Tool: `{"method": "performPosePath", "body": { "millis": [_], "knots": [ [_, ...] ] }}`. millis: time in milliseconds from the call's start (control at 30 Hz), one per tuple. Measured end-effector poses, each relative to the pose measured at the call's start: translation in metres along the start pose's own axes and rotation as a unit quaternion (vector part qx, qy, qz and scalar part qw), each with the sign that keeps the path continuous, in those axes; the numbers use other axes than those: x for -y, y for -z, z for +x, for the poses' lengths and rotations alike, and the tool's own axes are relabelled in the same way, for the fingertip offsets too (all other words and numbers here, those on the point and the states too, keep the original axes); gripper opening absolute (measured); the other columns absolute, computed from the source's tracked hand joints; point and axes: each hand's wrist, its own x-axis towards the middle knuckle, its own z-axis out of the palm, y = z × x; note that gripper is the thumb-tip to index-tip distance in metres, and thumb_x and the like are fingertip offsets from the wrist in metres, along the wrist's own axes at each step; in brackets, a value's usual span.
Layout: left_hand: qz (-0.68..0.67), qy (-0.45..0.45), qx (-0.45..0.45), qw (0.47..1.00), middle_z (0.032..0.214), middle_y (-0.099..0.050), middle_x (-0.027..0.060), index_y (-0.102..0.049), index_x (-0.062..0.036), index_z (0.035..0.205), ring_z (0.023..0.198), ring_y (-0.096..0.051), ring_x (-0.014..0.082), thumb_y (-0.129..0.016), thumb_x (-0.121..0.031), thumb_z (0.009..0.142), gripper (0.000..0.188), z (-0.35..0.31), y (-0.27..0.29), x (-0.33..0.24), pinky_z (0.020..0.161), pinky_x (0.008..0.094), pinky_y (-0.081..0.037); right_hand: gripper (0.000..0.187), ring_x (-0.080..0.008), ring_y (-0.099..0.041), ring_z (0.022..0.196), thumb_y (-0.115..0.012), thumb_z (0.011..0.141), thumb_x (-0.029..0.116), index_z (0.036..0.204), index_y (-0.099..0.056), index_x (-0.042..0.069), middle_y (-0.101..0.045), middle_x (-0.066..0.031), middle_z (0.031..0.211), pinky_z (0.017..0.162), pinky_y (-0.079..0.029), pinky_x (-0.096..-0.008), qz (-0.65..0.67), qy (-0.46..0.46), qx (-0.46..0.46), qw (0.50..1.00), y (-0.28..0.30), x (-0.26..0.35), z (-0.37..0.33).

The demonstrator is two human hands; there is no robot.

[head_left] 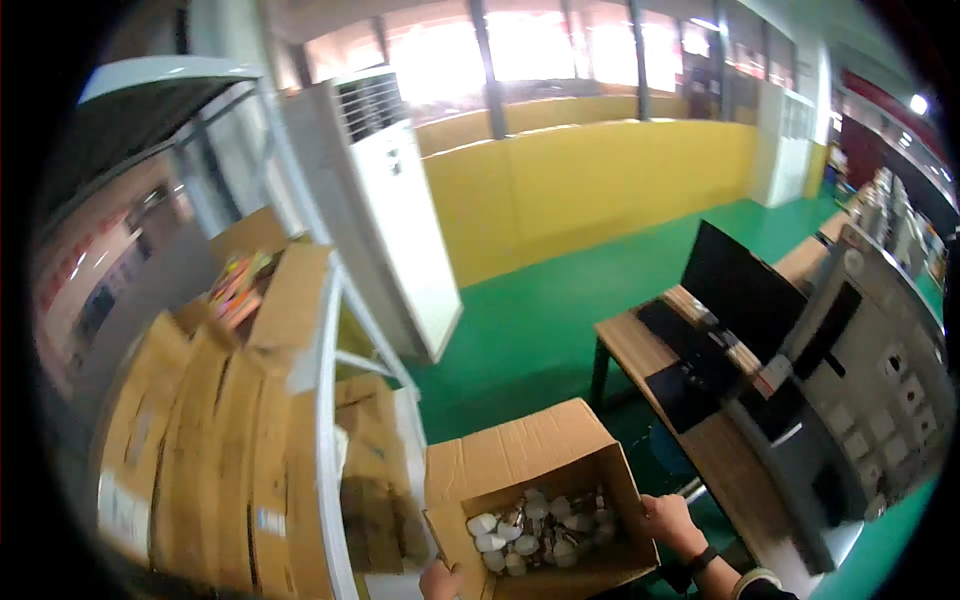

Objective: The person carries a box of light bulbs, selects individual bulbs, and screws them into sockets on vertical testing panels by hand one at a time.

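Note:
An open cardboard box [520,455] sits low in the view, holding several small white bulb-shaped parts [535,535]. My right hand [668,520] grips the box's right wall, with a dark band on the wrist. My left hand [440,580] is only partly visible at the bottom edge, closed on the box's front left corner.
Stacked cardboard cartons [215,440] fill white shelving on the left. A wooden desk [700,430] with a dark monitor [740,290] and keyboard stands to the right, beside a grey panel with white sockets [885,400]. A tall white cabinet unit [385,200] stands behind, on green floor [540,320].

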Motion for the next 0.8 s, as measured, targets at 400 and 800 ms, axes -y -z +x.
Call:
{"method": "performPosePath", "body": {
  "millis": [400, 800],
  "knots": [
    [0.201, -0.035, 0.161, 0.966, 0.104, -0.064, 0.0254, -0.06, -0.0024, 0.107, 0.099, -0.058, 0.0441, -0.059, -0.042, 0.089, 0.044, 0.38, 0.0, -0.111, 0.08, 0.0512, -0.046, 0.022, -0.0369, -0.063, 0.061, -0.061, 0.082, 0.032, 0.079, -0.066, 0.011, -0.063, -0.0166, 0.065, 0.055, -0.049, -0.0473, 0.048, -0.228, -0.006, 0.973, -0.105, -0.04, 0.246],
    [0.129, -0.024, 0.18, 0.975, 0.103, -0.064, 0.0281, -0.06, 0.0022, 0.113, 0.095, -0.059, 0.0468, -0.059, -0.033, 0.089, 0.042, 0.712, -0.012, -0.286, 0.085, 0.049, -0.047, 0.022, -0.0382, -0.062, 0.061, -0.058, 0.084, 0.028, 0.079, -0.061, 0.007, -0.062, -0.0173, 0.063, 0.056, -0.05, -0.0487, 0.016, -0.174, 0.003, 0.985, -0.083, -0.111, 0.61]
  ]
}}
